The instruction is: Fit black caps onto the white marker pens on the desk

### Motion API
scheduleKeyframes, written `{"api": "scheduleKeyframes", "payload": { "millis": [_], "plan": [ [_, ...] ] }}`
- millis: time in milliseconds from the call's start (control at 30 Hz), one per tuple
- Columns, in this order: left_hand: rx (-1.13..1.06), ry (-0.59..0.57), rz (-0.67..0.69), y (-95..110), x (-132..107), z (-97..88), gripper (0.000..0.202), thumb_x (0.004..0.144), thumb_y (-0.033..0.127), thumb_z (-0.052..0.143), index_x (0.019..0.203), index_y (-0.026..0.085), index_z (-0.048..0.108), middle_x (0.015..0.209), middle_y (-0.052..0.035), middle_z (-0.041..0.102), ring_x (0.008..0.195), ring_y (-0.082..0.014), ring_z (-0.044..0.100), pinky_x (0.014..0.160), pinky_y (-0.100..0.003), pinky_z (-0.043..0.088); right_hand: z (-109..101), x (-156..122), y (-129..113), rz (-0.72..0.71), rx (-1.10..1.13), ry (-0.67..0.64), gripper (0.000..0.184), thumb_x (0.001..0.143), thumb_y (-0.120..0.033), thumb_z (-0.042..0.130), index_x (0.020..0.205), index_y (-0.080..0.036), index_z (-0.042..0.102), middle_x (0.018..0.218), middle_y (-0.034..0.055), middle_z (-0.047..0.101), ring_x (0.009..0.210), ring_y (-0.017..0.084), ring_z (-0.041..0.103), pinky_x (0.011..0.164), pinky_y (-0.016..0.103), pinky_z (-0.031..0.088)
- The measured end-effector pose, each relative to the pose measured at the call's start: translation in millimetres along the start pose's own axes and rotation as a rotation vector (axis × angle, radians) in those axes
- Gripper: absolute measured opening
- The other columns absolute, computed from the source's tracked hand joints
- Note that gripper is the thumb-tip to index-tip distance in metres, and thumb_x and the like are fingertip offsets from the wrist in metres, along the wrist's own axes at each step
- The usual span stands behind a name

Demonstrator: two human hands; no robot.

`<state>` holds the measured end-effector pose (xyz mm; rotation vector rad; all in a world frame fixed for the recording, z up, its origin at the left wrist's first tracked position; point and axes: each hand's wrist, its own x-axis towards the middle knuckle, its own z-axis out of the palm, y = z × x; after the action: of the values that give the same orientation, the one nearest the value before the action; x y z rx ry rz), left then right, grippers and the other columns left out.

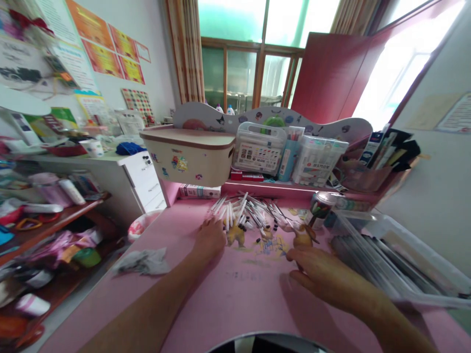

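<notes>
My left hand point(211, 239) rests on the pink desk point(235, 304), palm down with its fingers stretched out. Its fingertips reach the left edge of a loose heap of thin white pen-like sticks point(241, 208), some with dark ends. Small black pieces, perhaps caps point(275, 227), lie scattered in front of the heap. Right of the heap hovers my right hand point(318, 269), its thumb and forefinger apart; I make out nothing held between them. Just beyond it a dark slim item point(311, 234) lies over a worn yellowish sticker; its kind is unclear.
A clear plastic box point(415, 289) of dark slim items stands at right, beside a can point(322, 208). A cream bin point(184, 159), marker cases point(259, 149) and a pen holder point(368, 171) line the shelf. A crumpled white tissue point(143, 262) lies at left.
</notes>
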<state>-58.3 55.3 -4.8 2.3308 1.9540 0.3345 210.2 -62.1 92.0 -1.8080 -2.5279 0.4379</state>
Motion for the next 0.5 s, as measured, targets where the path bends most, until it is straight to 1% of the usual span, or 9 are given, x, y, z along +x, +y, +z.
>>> {"api": "scheduleKeyframes", "payload": {
  "millis": [100, 167, 233, 300, 400, 500],
  "plan": [
    [-0.008, -0.05, 0.092, 7, -2, -2.1, 0.029, 0.087, 0.018, 0.047, 0.109, 0.016, 0.066, 0.117, -0.0143, 0.065, 0.115, -0.0282, 0.056, 0.103, -0.038, 0.038, 0, 20, -2, -0.026, -0.07, -0.009, 0.017, 0.087, -0.017, 0.054, 0.095, -0.016, 0.069, 0.097, 0.0127, 0.07, 0.097, 0.026, 0.063, 0.085, 0.035, 0.043],
    [-0.021, -0.083, 0.156, 13, -5, -3.7, 0.032, 0.088, 0.019, 0.047, 0.113, 0.017, 0.066, 0.119, -0.0135, 0.065, 0.115, -0.0278, 0.057, 0.102, -0.038, 0.039, 3, 36, -3, -0.046, -0.094, 0.001, 0.021, 0.088, -0.014, 0.051, 0.097, -0.015, 0.07, 0.101, 0.0134, 0.069, 0.1, 0.027, 0.062, 0.087, 0.037, 0.042],
    [-0.036, -0.115, 0.213, 19, -9, -6.6, 0.034, 0.087, 0.019, 0.047, 0.116, 0.018, 0.066, 0.118, -0.0117, 0.066, 0.115, -0.0265, 0.058, 0.101, -0.037, 0.04, 9, 53, -3, -0.063, -0.094, 0.039, 0.025, 0.087, -0.011, 0.051, 0.103, -0.015, 0.07, 0.107, 0.0137, 0.067, 0.104, 0.027, 0.06, 0.089, 0.037, 0.041],
    [-0.051, -0.14, 0.253, 22, -12, -11.1, 0.035, 0.088, 0.02, 0.046, 0.117, 0.02, 0.066, 0.117, -0.0099, 0.067, 0.112, -0.0248, 0.06, 0.098, -0.035, 0.043, 20, 69, -4, -0.071, -0.096, 0.114, 0.028, 0.086, -0.009, 0.051, 0.107, -0.016, 0.069, 0.112, 0.014, 0.064, 0.105, 0.027, 0.058, 0.089, 0.037, 0.041],
    [-0.056, -0.153, 0.259, 17, -9, -19.5, 0.033, 0.09, 0.024, 0.045, 0.116, 0.023, 0.066, 0.117, -0.0091, 0.068, 0.108, -0.0238, 0.062, 0.095, -0.034, 0.045, 38, 87, -6, -0.07, -0.086, 0.202, 0.028, 0.087, -0.007, 0.049, 0.105, -0.015, 0.069, 0.115, 0.0142, 0.061, 0.105, 0.026, 0.056, 0.09, 0.037, 0.041],
    [-0.043, -0.15, 0.214, 1, 3, -26.8, 0.03, 0.091, 0.026, 0.045, 0.111, 0.023, 0.068, 0.113, -0.0096, 0.07, 0.107, -0.0251, 0.063, 0.095, -0.036, 0.045, 54, 93, -10, -0.094, 0.029, 0.263, 0.025, 0.086, -0.007, 0.049, 0.099, -0.015, 0.069, 0.111, 0.0123, 0.062, 0.105, 0.024, 0.055, 0.093, 0.036, 0.043]
  ]
}}
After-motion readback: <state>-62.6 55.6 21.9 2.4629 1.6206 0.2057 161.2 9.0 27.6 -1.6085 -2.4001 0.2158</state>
